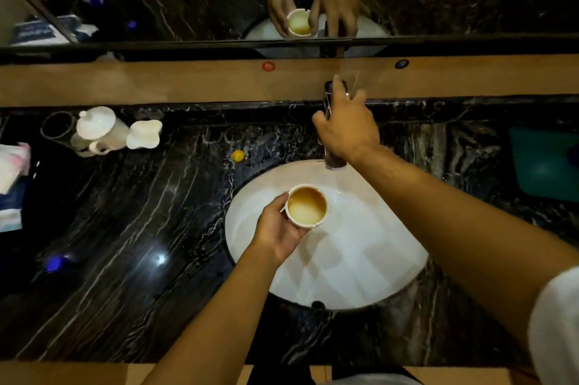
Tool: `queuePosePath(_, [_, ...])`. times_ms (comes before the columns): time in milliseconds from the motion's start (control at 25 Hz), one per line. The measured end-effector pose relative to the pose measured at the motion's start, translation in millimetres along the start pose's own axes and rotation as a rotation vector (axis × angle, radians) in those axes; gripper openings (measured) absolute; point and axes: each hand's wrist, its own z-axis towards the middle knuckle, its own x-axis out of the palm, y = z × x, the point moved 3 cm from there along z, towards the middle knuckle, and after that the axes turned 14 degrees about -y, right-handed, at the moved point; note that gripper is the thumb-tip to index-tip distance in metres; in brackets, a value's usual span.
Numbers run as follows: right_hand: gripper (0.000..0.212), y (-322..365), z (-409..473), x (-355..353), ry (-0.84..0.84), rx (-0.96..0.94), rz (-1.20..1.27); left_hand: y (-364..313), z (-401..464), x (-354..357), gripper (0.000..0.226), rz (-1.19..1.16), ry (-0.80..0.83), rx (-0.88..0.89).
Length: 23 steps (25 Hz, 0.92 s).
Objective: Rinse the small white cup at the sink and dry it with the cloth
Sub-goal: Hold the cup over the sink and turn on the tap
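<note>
The left hand (275, 228) curls around the near-left wall of the small white round cup (307, 207), fingers wrapped under it, thumb at its nine o'clock rim, holding it upright over the white oval sink basin (360, 259); the forearm runs in from six o'clock. The cup carries a brownish-yellow film inside. At one o'clock from the cup, the right hand (347, 127) reaches forward with its arm stretched from four o'clock, palm down and fingers bent over the top of the dark metal tap (333, 162); how tightly it grips cannot be told. The basin is set in the black white-veined marble desk (131, 228). At ten o'clock on the desk stand a white lidded ceramic pot (100, 129) and a white lobed dish (144, 134).
</note>
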Motion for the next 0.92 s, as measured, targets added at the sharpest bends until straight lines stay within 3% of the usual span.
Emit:
queuePosePath(320, [0.082, -1, 17, 12, 0.055, -0.075, -0.184, 6, 38, 28, 0.055, -0.025, 0.012, -0.04])
queuePosePath(920, [0.082, -1, 29, 7, 0.159, -0.11, -0.166, 6, 46, 80, 0.03, 0.053, 0.056, -0.076])
